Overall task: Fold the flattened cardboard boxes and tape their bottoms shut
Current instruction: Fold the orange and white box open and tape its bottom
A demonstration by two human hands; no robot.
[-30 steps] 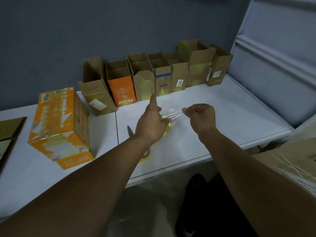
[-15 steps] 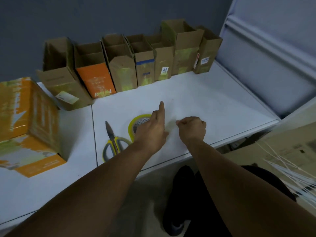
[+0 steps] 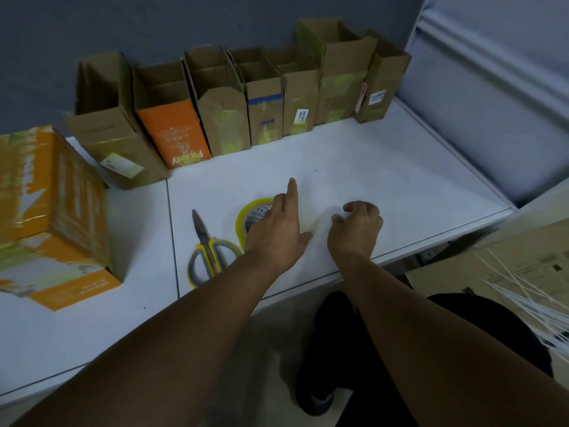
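Seven boxes [image 3: 234,118] stand folded at 12 o'clock, plus a taped orange box [image 3: 52,217] at 9, so mostly done I'd guess. Left hand [image 3: 277,232] curls over the tape roll [image 3: 246,217] at 6, forefinger out; right hand [image 3: 357,229] is curled, can't tell around what.

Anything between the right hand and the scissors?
Yes. The left hand and the tape roll that it partly covers lie between the right hand and the scissors.

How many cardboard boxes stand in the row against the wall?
7, side by side: brown box, orange box, third box, blue-taped box, fifth box, tall box, rightmost box.
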